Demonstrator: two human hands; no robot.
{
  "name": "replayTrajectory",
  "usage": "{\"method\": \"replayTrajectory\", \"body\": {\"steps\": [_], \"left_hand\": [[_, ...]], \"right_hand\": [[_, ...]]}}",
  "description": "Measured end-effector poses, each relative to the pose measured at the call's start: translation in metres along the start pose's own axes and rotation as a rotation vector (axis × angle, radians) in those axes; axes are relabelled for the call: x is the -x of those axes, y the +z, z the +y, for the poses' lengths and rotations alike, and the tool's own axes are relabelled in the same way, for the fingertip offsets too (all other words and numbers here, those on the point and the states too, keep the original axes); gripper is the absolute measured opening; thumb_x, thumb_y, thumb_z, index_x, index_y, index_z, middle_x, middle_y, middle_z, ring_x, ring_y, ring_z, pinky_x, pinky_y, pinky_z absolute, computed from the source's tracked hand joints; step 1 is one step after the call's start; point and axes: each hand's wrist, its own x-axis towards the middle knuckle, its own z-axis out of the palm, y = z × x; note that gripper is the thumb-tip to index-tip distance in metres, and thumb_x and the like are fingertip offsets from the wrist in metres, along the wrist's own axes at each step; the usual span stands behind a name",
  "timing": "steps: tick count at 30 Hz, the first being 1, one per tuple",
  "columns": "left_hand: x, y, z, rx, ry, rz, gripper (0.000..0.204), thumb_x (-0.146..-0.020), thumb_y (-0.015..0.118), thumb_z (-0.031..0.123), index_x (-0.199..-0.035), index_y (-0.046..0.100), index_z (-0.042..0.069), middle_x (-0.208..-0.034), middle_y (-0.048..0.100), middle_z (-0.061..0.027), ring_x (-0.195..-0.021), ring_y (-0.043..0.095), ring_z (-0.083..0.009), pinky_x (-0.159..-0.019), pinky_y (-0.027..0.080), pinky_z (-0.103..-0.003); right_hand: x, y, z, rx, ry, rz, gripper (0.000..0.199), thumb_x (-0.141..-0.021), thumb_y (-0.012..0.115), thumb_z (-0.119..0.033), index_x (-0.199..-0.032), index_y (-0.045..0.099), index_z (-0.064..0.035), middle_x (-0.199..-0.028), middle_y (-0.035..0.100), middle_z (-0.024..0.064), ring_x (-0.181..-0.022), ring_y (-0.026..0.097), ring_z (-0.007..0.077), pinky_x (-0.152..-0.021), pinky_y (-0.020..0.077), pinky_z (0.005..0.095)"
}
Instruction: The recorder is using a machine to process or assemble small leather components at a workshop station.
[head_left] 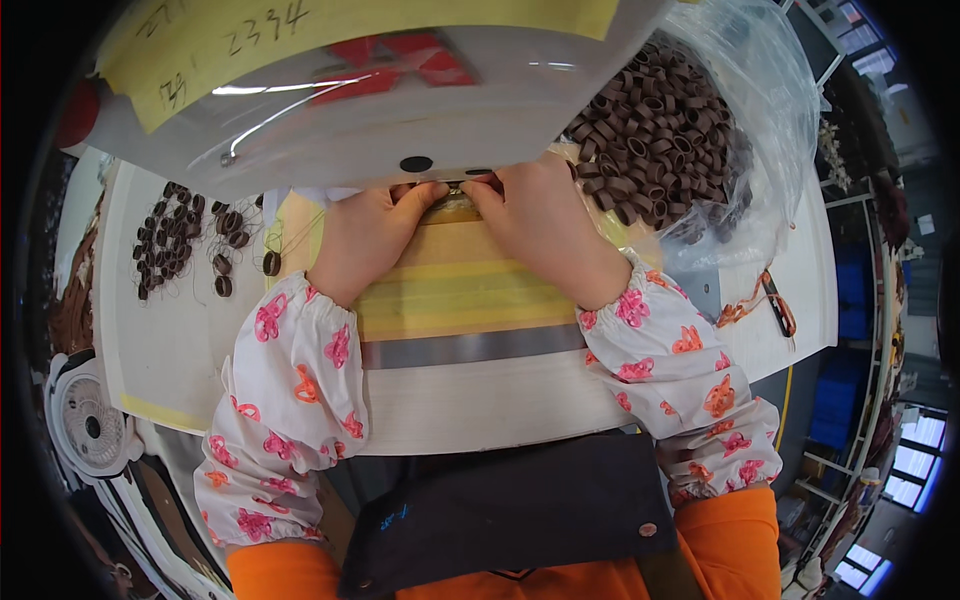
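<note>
Brown loops (655,135) heaped upper right; left hand (372,232), right hand (548,220) half-curled below white machine (520,125), upper centre, can't tell if gripping. Prolly aligning; next needs steadiness.

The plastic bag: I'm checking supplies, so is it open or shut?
Open: the bag has its plastic spread back, leaving most of the heaped brown loops uncovered.
</note>
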Motion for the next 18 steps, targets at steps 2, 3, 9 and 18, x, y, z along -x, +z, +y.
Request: {"method": "replayTrajectory", "body": {"steps": [2, 3, 9, 18], "left_hand": [[-0.001, 0.001, -0.001, -0.009, 0.04, 0.017, 0.028, -0.082, 0.059, 0.033, -0.078, 0.066, 0.006, -0.059, 0.058, -0.0065, -0.05, 0.054, -0.0173, -0.049, 0.041, -0.03], [-0.001, 0.003, -0.004, 0.022, 0.076, 0.046, 0.028, -0.081, 0.059, 0.033, -0.077, 0.066, 0.006, -0.058, 0.058, -0.0065, -0.05, 0.053, -0.0171, -0.049, 0.041, -0.03], [0.001, -0.001, 0.002, -0.006, -0.036, 0.024, 0.032, -0.081, 0.06, 0.035, -0.075, 0.065, 0.004, -0.056, 0.057, -0.0063, -0.049, 0.052, -0.0158, -0.05, 0.041, -0.028], [-0.003, 0.001, 0.0, 0.018, 0.072, 0.04, 0.03, -0.08, 0.062, 0.032, -0.083, 0.065, 0.003, -0.059, 0.059, -0.0032, -0.05, 0.053, -0.0126, -0.051, 0.041, -0.027]], "right_hand": [[0.002, -0.005, -0.001, 0.058, 0.029, -0.009, 0.01, -0.075, 0.058, -0.003, -0.077, 0.05, 0.003, -0.07, 0.056, 0.0204, -0.068, 0.056, 0.0376, -0.059, 0.0445, 0.0435], [0.002, -0.006, -0.003, 0.084, 0.038, -0.015, 0.011, -0.075, 0.058, -0.004, -0.077, 0.05, 0.0031, -0.07, 0.056, 0.0206, -0.068, 0.056, 0.0375, -0.06, 0.0446, 0.0435], [0.002, -0.001, -0.002, 0.032, 0.008, -0.001, 0.011, -0.074, 0.058, -0.003, -0.077, 0.05, 0.0033, -0.07, 0.056, 0.0205, -0.069, 0.056, 0.0374, -0.061, 0.0451, 0.0432], [0.006, 0.005, 0.006, 0.006, -0.027, 0.116, 0.01, -0.076, 0.061, -0.007, -0.076, 0.054, 0.0009, -0.065, 0.058, 0.0149, -0.06, 0.058, 0.0325, -0.053, 0.0444, 0.0376]]}}
